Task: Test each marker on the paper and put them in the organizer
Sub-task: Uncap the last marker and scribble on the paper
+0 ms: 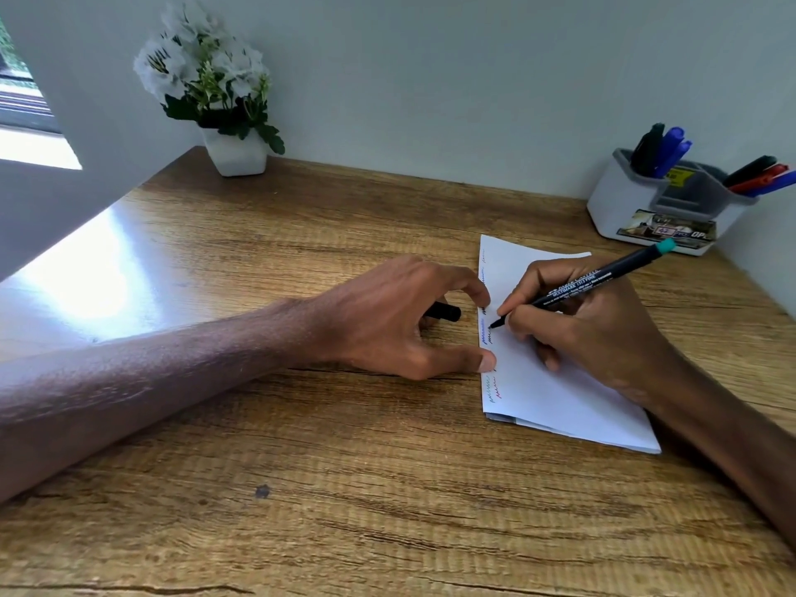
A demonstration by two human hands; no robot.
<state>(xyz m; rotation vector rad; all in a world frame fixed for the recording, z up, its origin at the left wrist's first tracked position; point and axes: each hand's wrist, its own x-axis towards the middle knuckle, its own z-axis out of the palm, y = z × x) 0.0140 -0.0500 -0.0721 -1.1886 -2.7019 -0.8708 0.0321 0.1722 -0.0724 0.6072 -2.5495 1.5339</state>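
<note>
A folded white paper (555,394) lies on the wooden desk, with short squiggles in several colours along its left edge. My right hand (590,325) grips a black marker (603,280) with a teal end, its tip touching the paper near that edge. My left hand (400,316) pins the paper's left edge with thumb and forefinger and holds a black marker cap (446,312) under its fingers. A white and grey organizer (624,204) stands at the back right, with black and blue markers (661,150) in one slot and black, red and blue markers (760,176) in another.
A white pot of white flowers (234,155) stands at the desk's back left corner. Walls close off the back and the right side. Bright window glare lies on the desk's left part (94,269).
</note>
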